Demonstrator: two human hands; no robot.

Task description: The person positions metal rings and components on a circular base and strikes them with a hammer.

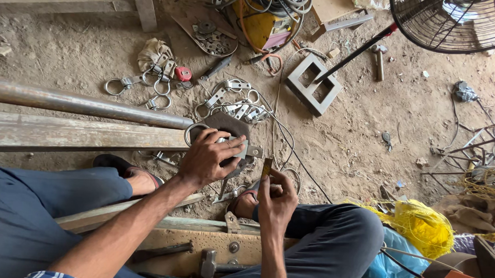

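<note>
Pressing the small metal bracket flat against the round dark plate looks like the step in hand, and it would go best with the left hand bearing straight down so the piece cannot slide or tip while it is lined up. The bracket lies under the left fingers, which are closed over its top, with one end tab poking out just past the fingertips toward the wires on the dirt floor. The right hand is held near, just below the bracket, its fingers pinched narrowly on a thin yellowish strip standing upright; what the strip is I cannot tell. The plate sits at the end of the long steel bars coming in from the left. Beyond it lie loose rings and clamps, a red tape measure and a square steel block.
</note>
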